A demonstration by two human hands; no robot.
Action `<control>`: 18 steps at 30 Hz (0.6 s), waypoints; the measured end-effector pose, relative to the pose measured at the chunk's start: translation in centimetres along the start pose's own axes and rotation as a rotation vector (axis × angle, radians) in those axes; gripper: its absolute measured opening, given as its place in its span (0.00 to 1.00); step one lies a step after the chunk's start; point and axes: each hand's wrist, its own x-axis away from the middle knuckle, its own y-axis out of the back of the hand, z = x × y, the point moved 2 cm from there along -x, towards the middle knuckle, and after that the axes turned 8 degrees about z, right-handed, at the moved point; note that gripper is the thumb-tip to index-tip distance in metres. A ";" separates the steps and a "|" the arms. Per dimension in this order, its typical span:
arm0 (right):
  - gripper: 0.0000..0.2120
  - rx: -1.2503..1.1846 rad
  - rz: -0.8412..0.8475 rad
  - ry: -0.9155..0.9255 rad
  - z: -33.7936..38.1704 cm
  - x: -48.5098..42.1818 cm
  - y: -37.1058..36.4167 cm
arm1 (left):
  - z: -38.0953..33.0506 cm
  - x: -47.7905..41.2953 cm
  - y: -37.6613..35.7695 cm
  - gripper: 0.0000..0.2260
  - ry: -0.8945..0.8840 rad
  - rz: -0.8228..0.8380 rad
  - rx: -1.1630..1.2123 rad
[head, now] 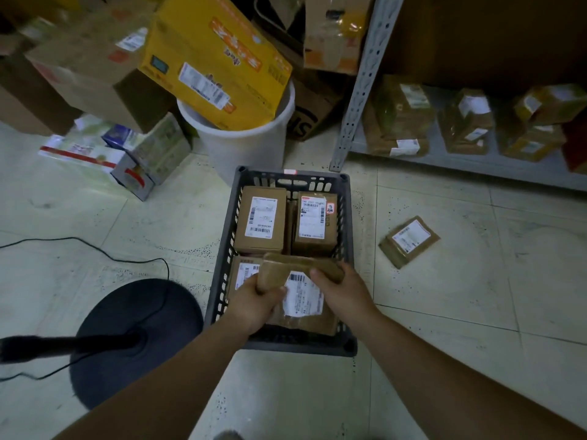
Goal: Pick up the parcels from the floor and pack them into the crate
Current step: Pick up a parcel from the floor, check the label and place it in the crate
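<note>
- Tape-wrapped brown cardboard parcel with a white shipping label (300,292): lower centre of frame, held over the near end of the dark grey slotted plastic crate (347,217), tilted, not yet seated.
- Left hand (254,304): grip closed around the parcel's left end. Right hand (341,290): grip closed over its upper right edge, thumb on the label side.
- Handling, my read: small and light, stiff corners, glossy tape probably slick. Best held by opposite edges as now, not by the label face.
- Two upright brown boxes (263,217) fill the crate's far half; another labelled box (244,274) lies partly under the held parcel at near left. The remaining gap looks tight.
- One flat brown parcel (409,241) lies on the tiled floor (444,296), right of the crate, well apart from it.
- Further out: black round stand base (127,338) at lower left, white bucket (247,144) holding a yellow carton (216,61) at the top.
</note>
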 end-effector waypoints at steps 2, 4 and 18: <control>0.24 0.021 -0.006 0.001 -1.0 -1.3 -0.4 | 0.8 -1.0 -0.1 0.19 0.050 -0.042 0.005; 0.23 0.045 0.010 0.008 -2.1 -2.8 -0.7 | 1.9 -2.2 -0.3 0.23 0.093 -0.084 0.033; 0.18 0.270 0.089 -0.112 -8.8 -7.5 -3.7 | 8.3 -6.4 0.2 0.08 0.184 -0.016 -0.226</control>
